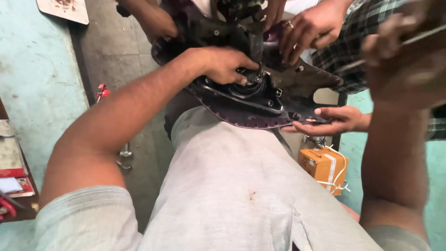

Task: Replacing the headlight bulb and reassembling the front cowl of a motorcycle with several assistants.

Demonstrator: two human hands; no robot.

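A dark purple plastic body panel (pixel 260 109) rests over my lap in grey cloth. My left hand (pixel 223 64) reaches across it, fingers closed on a small black fitting (pixel 251 78) at the panel's middle. My right hand (pixel 402 44) is raised at the upper right, blurred, curled around a thin pale rod-like tool (pixel 353 65) that slants toward the panel. Other people's hands hold the panel. One with a ring (pixel 306 28) presses its top, one (pixel 341 121) supports its lower right edge, and one (pixel 155 21) grips the upper left.
An orange cardboard box (pixel 323 166) tied with white string sits on the floor at my right. A red-topped object (pixel 101 91) and a metal tool (pixel 124 153) lie on the grey floor at left. A shelf (pixel 11 172) with papers is at far left.
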